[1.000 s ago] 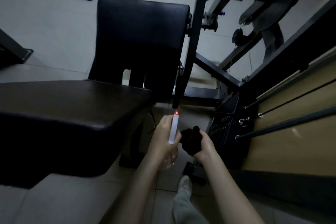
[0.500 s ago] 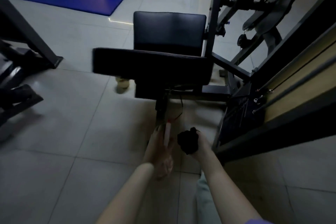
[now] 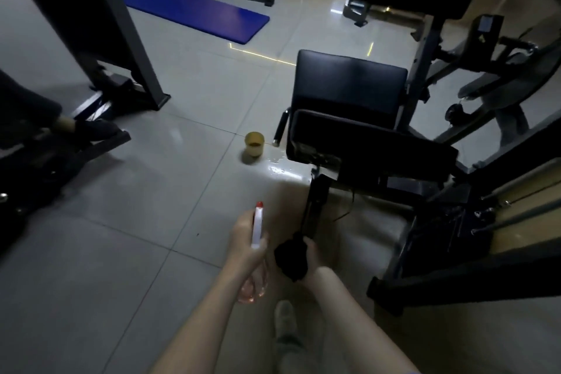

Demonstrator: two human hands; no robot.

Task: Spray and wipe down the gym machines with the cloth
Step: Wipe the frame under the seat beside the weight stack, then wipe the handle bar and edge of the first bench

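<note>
My left hand [image 3: 247,244] grips a clear spray bottle [image 3: 257,229] with a white head and red nozzle tip, held low over the floor and pointing forward. Right beside it, my right hand [image 3: 312,255] holds a bunched black cloth [image 3: 291,258]. Ahead and to the right stands a gym machine with a black padded seat [image 3: 364,143] and an upright black back pad [image 3: 349,85]. Both hands are well short of the seat, near the machine's black support post [image 3: 315,206].
A yellowish cup [image 3: 254,143] stands on the tiled floor left of the seat, next to a wet patch [image 3: 279,167]. A blue mat [image 3: 194,9] lies at the back. Dark machine frames [image 3: 100,27] stand at the left, a weight stack frame [image 3: 485,222] at the right. My shoe [image 3: 285,319] shows below.
The view has pulled back and up from the seat, which now lies farther ahead. Both hands kept hold of the bottle and cloth, staying low side by side.
</note>
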